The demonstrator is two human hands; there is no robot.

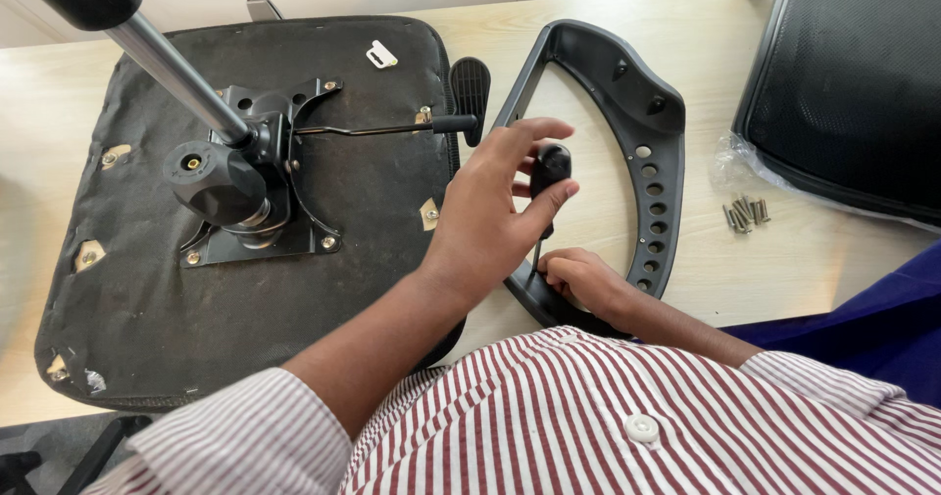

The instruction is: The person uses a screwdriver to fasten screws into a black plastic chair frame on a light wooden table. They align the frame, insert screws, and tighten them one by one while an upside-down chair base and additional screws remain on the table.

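Head view: left hand point(490, 211) grips screwdriver point(549, 172), tip hidden; right hand point(578, 277) pinches armrest frame point(647, 142), fingertips unseen.

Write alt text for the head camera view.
The left hand grips a black-handled screwdriver, its tip down at a black chair armrest frame that the right hand steadies on a pale table. An upturned seat base lies left, loose screws right.

Small white tag point(381, 56), rectangular, on upper part of black seat point(147, 299) underside. Clear plastic bag point(730, 157), crumpled, on table point(784, 260) under mesh backrest point(853, 74) at right. No screens/signs.
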